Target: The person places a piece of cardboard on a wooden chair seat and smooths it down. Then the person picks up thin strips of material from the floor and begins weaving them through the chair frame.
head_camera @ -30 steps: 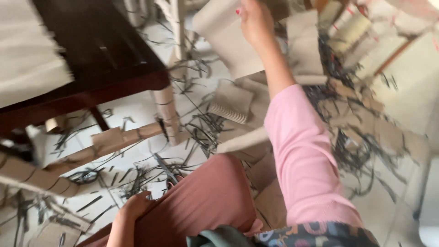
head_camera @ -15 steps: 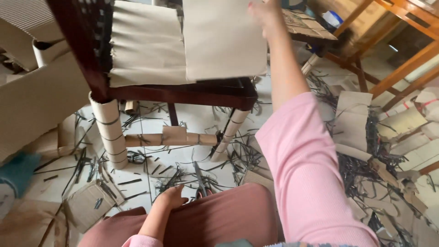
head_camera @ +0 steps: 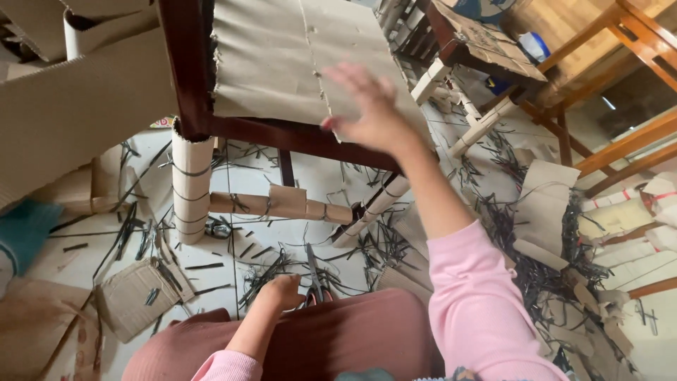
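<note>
My right hand [head_camera: 374, 116] reaches up with fingers spread and lies flat on a brown cardboard sheet [head_camera: 282, 56]. The sheet covers the seat of a dark wooden chair [head_camera: 185, 77]. Cardboard tubes tied with black straps wrap the chair's legs [head_camera: 192, 183], and its crossbar [head_camera: 282, 204] is wrapped the same way. My left hand [head_camera: 282, 293] rests curled on my knee in reddish trousers, right beside a pair of scissors [head_camera: 314, 279] on the floor. Whether it grips them is unclear.
Black strap offcuts and cardboard scraps [head_camera: 134, 296] litter the white tiled floor. Large cardboard sheets [head_camera: 77, 106] lean at the left beside a blue object [head_camera: 21, 233]. More wrapped furniture [head_camera: 486, 120] and bare wooden frames [head_camera: 627, 42] stand at the upper right.
My right hand carried the cardboard sheet over the chair and now lies flat on it on the seat. The view swung left towards the chair. My left hand stayed on my knee.
</note>
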